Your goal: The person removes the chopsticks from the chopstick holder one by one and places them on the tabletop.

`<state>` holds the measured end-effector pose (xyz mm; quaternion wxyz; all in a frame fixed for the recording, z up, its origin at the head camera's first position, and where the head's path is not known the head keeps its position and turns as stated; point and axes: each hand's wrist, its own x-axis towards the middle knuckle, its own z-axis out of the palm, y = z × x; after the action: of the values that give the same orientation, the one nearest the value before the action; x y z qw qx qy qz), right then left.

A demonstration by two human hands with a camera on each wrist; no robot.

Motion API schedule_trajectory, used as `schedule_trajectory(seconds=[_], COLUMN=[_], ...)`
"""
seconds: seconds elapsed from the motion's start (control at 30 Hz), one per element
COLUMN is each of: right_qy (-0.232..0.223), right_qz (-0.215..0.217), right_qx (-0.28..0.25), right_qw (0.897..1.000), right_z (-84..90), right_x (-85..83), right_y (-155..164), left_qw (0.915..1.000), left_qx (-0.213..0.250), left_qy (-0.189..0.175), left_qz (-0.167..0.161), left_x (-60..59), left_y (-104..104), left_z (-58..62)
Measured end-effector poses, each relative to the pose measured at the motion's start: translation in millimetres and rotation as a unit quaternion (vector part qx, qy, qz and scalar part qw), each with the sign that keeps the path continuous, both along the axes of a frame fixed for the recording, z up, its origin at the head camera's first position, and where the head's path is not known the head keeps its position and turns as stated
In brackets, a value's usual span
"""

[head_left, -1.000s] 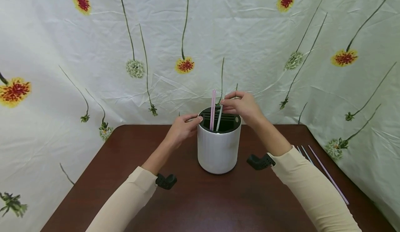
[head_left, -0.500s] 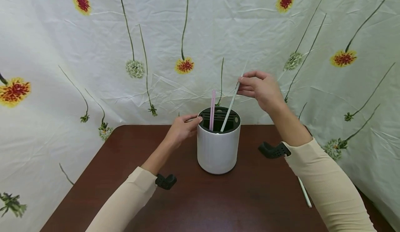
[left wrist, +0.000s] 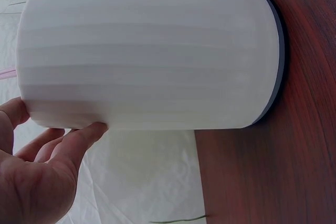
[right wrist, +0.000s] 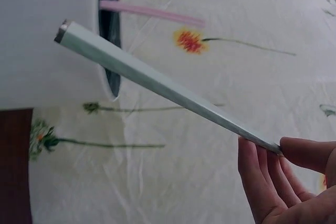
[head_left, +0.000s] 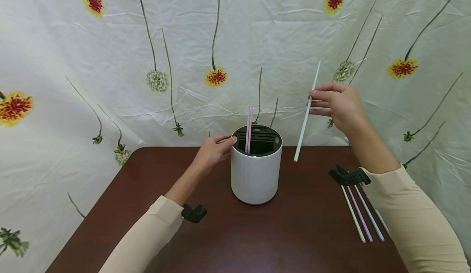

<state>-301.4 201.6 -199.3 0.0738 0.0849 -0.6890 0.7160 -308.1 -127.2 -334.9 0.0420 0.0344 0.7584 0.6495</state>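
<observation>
At centre of the dark brown desk (head_left: 220, 240) stands a white cylindrical holder (head_left: 256, 171) with a black slotted insert at its mouth. One pink straw (head_left: 249, 128) rises upright from a slot on the holder's left side. Left hand (head_left: 214, 152) rests against the holder's upper left wall, its fingers (left wrist: 79, 140) relaxed and fairly straight, their tips touching the white surface just below the rim; they do not wrap round it. Right hand (head_left: 338, 105) is raised to the right of the holder, clear of it, in front of the flowered backdrop cloth (head_left: 110, 60). Its thumb and fingers (right wrist: 262, 182) pinch a white straw (head_left: 306, 112) near the upper third of its length. This straw hangs tilted in the air, upper end leaning right, lower end free above the desk and just beside the holder's right wall, not touching it. On the desk at right, partly hidden by the right sleeve (head_left: 412, 220), lie several loose straws (head_left: 358, 218), white and pink, roughly parallel. Black wrist-mounted cameras show on both forearms.
</observation>
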Motion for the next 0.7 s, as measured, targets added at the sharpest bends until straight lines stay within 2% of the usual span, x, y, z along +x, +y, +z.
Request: schedule_trajectory(seconds=[0.27, 0.5, 0.7], right_qy=[-0.044, -0.088, -0.126], right_qz=[-0.018, -0.012, 0.001], right_qx=[0.076, 0.155, 0.156], right_qw=[0.996, 0.984, 0.98], right_z=[-36.2, -85.9, -131.3], right_x=[-7.7, -16.5, -18.6], right_y=[31, 59, 79], left_qw=[1.0, 1.0, 1.0], left_qx=[-0.006, -0.006, -0.009], left_qy=[0.001, 0.001, 0.0], left_qz=[0.001, -0.003, -0.001], left_x=[-0.1, -0.5, -0.5], left_y=[0, 0, 0], left_z=[0.7, 0.2, 0.4])
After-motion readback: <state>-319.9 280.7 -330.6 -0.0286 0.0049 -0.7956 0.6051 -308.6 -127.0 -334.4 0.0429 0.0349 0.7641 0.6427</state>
